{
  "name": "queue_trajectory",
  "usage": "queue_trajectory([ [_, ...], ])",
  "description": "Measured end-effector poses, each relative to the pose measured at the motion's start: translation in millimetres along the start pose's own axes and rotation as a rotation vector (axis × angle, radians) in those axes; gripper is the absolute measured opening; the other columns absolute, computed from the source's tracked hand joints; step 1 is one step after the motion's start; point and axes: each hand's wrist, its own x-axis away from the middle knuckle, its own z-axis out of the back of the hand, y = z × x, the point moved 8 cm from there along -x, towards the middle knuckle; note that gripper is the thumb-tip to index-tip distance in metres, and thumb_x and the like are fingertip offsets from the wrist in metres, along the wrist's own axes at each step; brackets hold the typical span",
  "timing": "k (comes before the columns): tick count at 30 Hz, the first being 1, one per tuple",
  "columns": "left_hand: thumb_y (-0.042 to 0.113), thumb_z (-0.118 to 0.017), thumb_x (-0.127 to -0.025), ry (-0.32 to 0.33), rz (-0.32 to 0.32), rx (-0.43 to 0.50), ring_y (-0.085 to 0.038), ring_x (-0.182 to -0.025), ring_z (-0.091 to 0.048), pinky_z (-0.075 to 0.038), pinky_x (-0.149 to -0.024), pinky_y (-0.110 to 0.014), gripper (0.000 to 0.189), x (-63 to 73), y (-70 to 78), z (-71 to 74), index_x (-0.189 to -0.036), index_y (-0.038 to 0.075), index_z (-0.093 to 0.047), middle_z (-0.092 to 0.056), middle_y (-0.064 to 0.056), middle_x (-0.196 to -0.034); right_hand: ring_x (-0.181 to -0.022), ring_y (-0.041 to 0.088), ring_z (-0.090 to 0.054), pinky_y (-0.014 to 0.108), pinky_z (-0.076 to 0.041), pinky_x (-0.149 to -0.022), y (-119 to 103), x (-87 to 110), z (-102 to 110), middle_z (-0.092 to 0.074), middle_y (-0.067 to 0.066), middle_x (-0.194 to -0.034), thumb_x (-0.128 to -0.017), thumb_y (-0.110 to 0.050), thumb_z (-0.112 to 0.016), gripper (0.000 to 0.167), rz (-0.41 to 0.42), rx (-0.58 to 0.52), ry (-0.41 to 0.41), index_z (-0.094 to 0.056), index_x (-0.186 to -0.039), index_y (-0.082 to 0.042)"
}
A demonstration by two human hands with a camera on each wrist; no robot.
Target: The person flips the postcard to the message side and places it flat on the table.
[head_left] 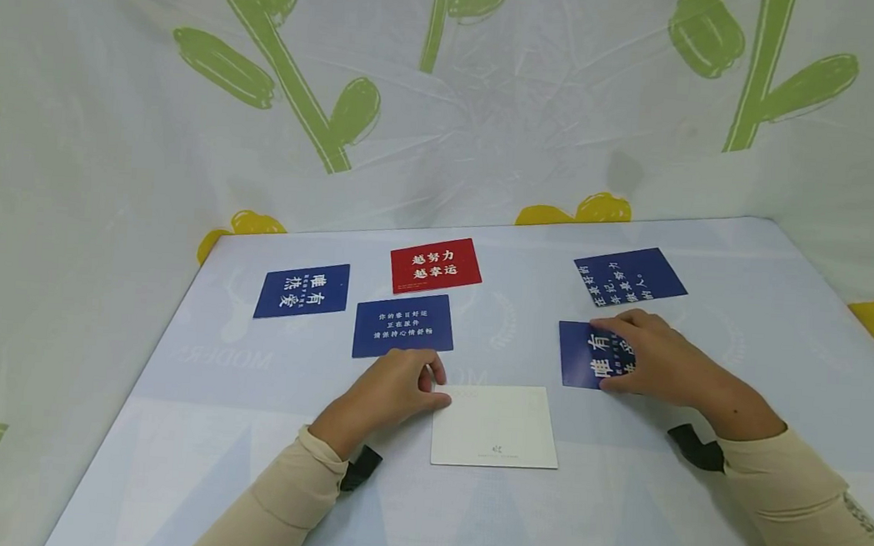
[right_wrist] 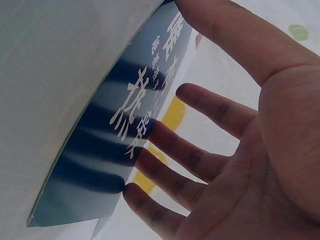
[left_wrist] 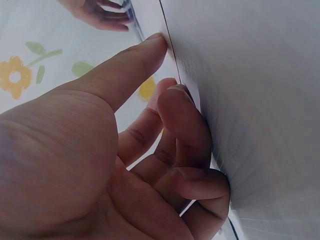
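Observation:
A white card with small print near its lower edge lies on the table. My left hand is at its upper left corner, with thumb and index finger at the edge and the other fingers curled. In the left wrist view my left thumb meets the card's thin edge. My right hand spans a blue card with white characters, the thumb at its near edge and the fingers at its far edge. The right wrist view shows those fingertips along the card's side. My palm hides part of its print.
At the back left lie a blue card with large characters, a red card, and a blue card with three lines of text. Another blue card lies beyond my right hand. A patterned cloth hangs behind the table.

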Motion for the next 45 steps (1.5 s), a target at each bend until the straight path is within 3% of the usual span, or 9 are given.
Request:
queue_trajectory([
  [15, 0.028, -0.08, -0.085, -0.001, -0.007, -0.004, -0.014, -0.069, -0.057, -0.049, -0.062, -0.025, 0.02, -1.2, -0.4, 0.1, -0.098, 0.018, -0.069, -0.06, 0.001, -0.075, -0.126, 0.05, -0.045, 0.068, -0.045, -0.098, -0.2, 0.4, 2.5, -0.046, 0.03, -0.14, -0.071, -0.037, -0.09, 0.087, 0.01, 0.02, 0.024, -0.05, -0.145, -0.013],
  [22, 0.032, -0.075, -0.09, 0.013, -0.033, -0.004, -0.013, -0.074, -0.06, -0.051, -0.064, -0.025, 0.015, -0.6, 8.4, 2.9, -0.099, 0.022, -0.069, -0.063, 0.004, -0.081, -0.126, 0.049, -0.046, 0.068, -0.045, -0.098, -1.5, 1.4, 4.0, -0.046, 0.029, -0.14, -0.073, -0.037, -0.089, 0.086, 0.009, 0.006, 0.019, -0.05, -0.145, -0.012],
  [26, 0.033, -0.074, -0.091, 0.027, -0.056, -0.03, -0.013, -0.075, -0.06, -0.051, -0.064, -0.025, 0.015, -3.5, 21.0, 4.4, -0.099, 0.022, -0.069, -0.064, 0.005, -0.083, -0.124, 0.049, -0.048, 0.067, -0.046, -0.097, -1.8, 1.7, 4.4, -0.046, 0.029, -0.14, -0.074, -0.036, -0.088, 0.085, 0.015, -0.012, 0.011, -0.05, -0.145, -0.011],
  [31, 0.035, -0.073, -0.091, 0.024, -0.099, -0.098, -0.012, -0.079, -0.06, -0.052, -0.066, -0.023, 0.021, -15.0, 50.8, 1.3, -0.105, 0.021, -0.069, -0.066, 0.004, -0.089, -0.125, 0.05, -0.048, 0.067, -0.046, -0.097, 0.4, 1.7, 2.6, -0.046, 0.03, -0.141, -0.075, -0.036, -0.088, 0.084, 0.005, -0.016, -0.002, -0.05, -0.145, -0.011],
  [38, 0.036, -0.072, -0.092, -0.025, -0.178, -0.201, -0.013, -0.091, -0.063, -0.055, -0.074, -0.024, 0.034, -40.9, 98.9, -7.2, -0.121, 0.02, -0.067, -0.069, 0.0, -0.105, -0.127, 0.049, -0.046, 0.067, -0.044, -0.099, 4.3, -0.3, -1.9, -0.046, 0.028, -0.143, -0.074, -0.039, -0.088, 0.085, -0.015, -0.015, -0.018, -0.05, -0.146, -0.014],
  [45, 0.043, -0.073, -0.09, -0.058, -0.176, -0.307, -0.017, -0.11, -0.066, -0.056, -0.092, -0.037, 0.054, -74.2, 120.0, -23.4, -0.139, 0.023, -0.057, -0.067, -0.001, -0.127, -0.13, 0.049, -0.044, 0.068, -0.043, -0.101, 6.2, -0.3, -2.5, -0.046, 0.027, -0.144, -0.074, -0.039, -0.088, 0.086, -0.032, -0.033, -0.03, -0.049, -0.147, -0.014],
])
